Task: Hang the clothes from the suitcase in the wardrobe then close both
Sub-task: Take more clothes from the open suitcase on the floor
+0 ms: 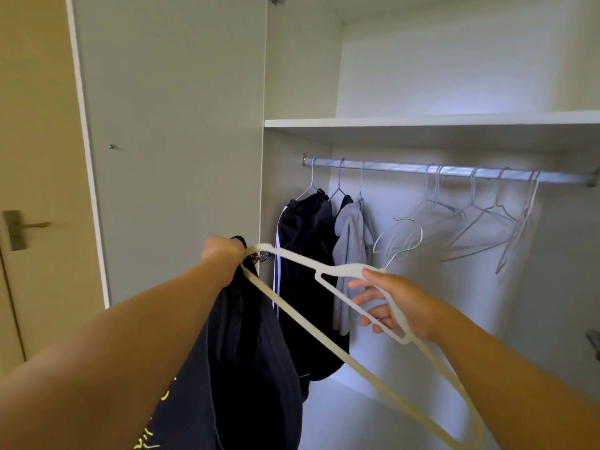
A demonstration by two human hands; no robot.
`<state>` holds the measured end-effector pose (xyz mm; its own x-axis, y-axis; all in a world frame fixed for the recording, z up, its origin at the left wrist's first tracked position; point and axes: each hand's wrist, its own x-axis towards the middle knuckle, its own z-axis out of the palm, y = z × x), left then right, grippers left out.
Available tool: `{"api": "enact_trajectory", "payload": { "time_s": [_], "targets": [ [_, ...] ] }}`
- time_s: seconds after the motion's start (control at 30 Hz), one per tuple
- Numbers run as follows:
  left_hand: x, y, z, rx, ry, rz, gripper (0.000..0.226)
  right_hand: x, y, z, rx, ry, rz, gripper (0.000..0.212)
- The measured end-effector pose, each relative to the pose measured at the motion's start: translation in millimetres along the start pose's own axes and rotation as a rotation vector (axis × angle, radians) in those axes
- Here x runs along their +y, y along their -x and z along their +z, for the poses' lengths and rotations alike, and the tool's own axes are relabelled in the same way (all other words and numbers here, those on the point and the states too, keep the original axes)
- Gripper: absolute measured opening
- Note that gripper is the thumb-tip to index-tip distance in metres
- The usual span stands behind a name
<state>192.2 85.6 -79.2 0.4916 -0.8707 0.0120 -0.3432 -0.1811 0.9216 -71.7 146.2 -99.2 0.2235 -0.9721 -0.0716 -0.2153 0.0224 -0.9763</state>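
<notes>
Hanger (339, 271), one, white, in right hand (397, 303); left hand (224, 254) grips one dark garment (246, 368).

Hem of dark garment (246, 368), lower end of white hanger (341, 270), beyond bottom edge.

A cream room door (55, 280) with a metal lever handle (24, 227) occupies the left edge of the frame. Whether the cream surface above it is door or wall cannot be determined. The white wardrobe (454, 76) fills the centre and right. Its left panel door (168, 125) stands open. A white shelf (422, 122) spans the interior, and a metal rail (399, 167) runs beneath it. Cool light falls on the back panel (568, 287).
</notes>
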Motion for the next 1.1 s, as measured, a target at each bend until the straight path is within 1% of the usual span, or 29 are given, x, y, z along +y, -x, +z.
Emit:
{"api": "enact_trajectory", "payload": {
  "time_s": [0.03,0.1,0.17,0.27,0.33,0.4,0.47,0.57,0.6,0.67,0.77,0.83,0.93,1.0,1.03,1.07,1.1],
  "targets": [
    [1.6,3.8,0.5,0.030,-0.034,0.025,0.033,-0.2,-0.4,2.2,-0.002,0.015,-0.003,0.033],
    [4.1,6.7,8.2,0.020,-0.124,0.140,0.021,-1.4,-2.9,9.6,-0.001,0.038,-0.015,0.034],
    [10.1,20.3,14.2,0.006,-0.218,0.294,0.015,-4.6,-7.5,20.0,-0.002,0.054,-0.027,0.033],
    [16.2,25.3,19.7,0.006,-0.268,0.461,0.015,-9.8,-12.5,33.0,0.038,0.021,-0.063,0.032],
    [18.5,27.7,17.0,0.027,-0.273,0.523,0.017,-10.8,-13.3,36.8,0.058,0.025,-0.065,0.032],
    [17.8,24.8,12.2,0.027,-0.322,0.550,0.020,-11.1,-13.0,39.4,0.061,0.049,-0.057,0.032],
    [12.9,17.6,6.3,0.043,-0.352,0.512,0.022,-12.9,-13.0,41.1,0.056,0.109,-0.048,0.030],
    [5.9,10.9,-2.6,0.123,-0.245,0.401,0.021,-15.1,-10.5,34.8,0.027,0.198,-0.009,0.029],
    [5.1,10.6,-3.2,0.126,-0.227,0.385,0.021,-14.2,-9.4,31.3,0.030,0.209,0.004,0.029],
    [5.2,15.1,-0.2,0.088,-0.233,0.407,0.020,-10.0,-9.6,30.5,0.042,0.229,0.010,0.028],
    [7.2,24.7,16.2,-0.039,-0.282,0.576,0.020,-5.7,-13.8,41.8,0.072,0.192,-0.035,0.027],
    [5.8,28.8,25.5,-0.091,-0.334,0.681,0.022,-6.0,-17.1,46.1,0.113,0.116,-0.066,0.028],
    [5.0,30.1,28.1,-0.168,-0.357,0.787,0.028,-6.5,-19.1,40.4,0.200,-0.026,-0.091,0.029],
    [10.1,32.1,26.5,-0.309,-0.297,0.814,0.035,-1.8,-18.8,32.1,0.255,-0.131,-0.095,0.030],
    [13.7,30.6,25.3,-0.350,-0.279,0.817,0.035,0.1,-19.4,28.7,0.273,-0.173,-0.104,0.030],
    [17.5,27.4,24.7,-0.324,-0.299,0.844,0.033,1.0,-19.6,25.6,0.280,-0.199,-0.118,0.030],
    [21.6,23.3,23.5,-0.238,-0.382,0.880,0.032,0.5,-19.8,22.9,0.273,-0.207,-0.138,0.030]
  ]
}}
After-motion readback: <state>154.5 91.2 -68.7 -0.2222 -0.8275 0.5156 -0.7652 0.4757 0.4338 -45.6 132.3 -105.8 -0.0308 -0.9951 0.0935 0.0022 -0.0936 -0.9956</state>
